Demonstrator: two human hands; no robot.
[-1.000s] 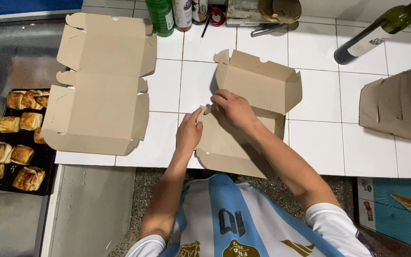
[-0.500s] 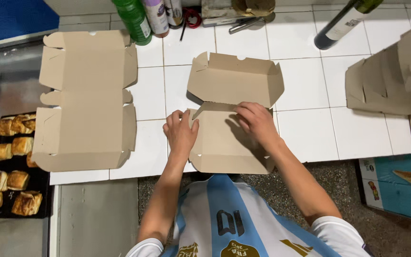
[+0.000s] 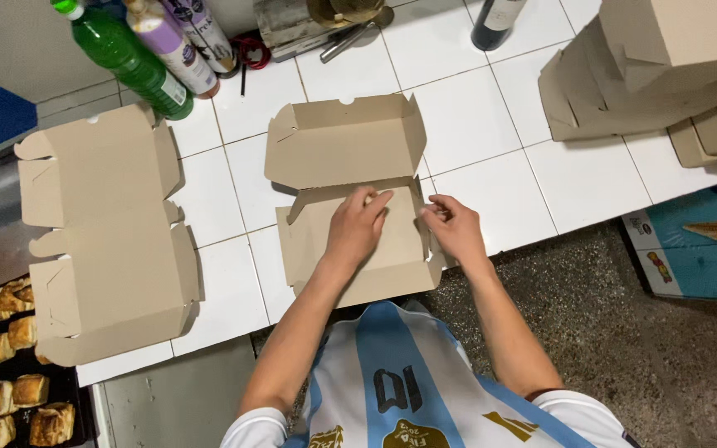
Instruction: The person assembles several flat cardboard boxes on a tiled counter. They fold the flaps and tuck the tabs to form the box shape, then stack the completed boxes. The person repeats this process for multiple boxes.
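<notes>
A white-tiled worktop (image 3: 475, 124) runs across a kitchen, with a speckled grey floor (image 3: 624, 332) below its near edge, seen from the head camera.

At the middle of the worktop lies a brown cardboard box (image 3: 346, 199), half folded, its lid panel standing open toward the far side and its base jutting slightly over the near edge. The left hand (image 3: 357, 228) rests flat on the base of the box, fingers (image 3: 375, 203) spread open and pressing the card, gripping nothing. The right hand (image 3: 456, 228) is at the box's right wall, fingers (image 3: 435, 212) curled and pinching the side flap there. The person wears a white and sky-blue striped shirt (image 3: 392, 382).

To the left lies a second box (image 3: 105, 232), unfolded and open, well apart from the first. Left of that, at the frame's lower corner, a dark tray (image 3: 60, 390) holds golden pastries (image 3: 10, 357). At the far left of the worktop stand a green bottle (image 3: 126, 58) and two lilac bottles (image 3: 180, 41) side by side; a dark bottle (image 3: 495, 17) stands farther right. A stack of flat boxes (image 3: 665, 75) fills the right end of the worktop. On the floor at right lies a blue carton (image 3: 699, 249).
</notes>
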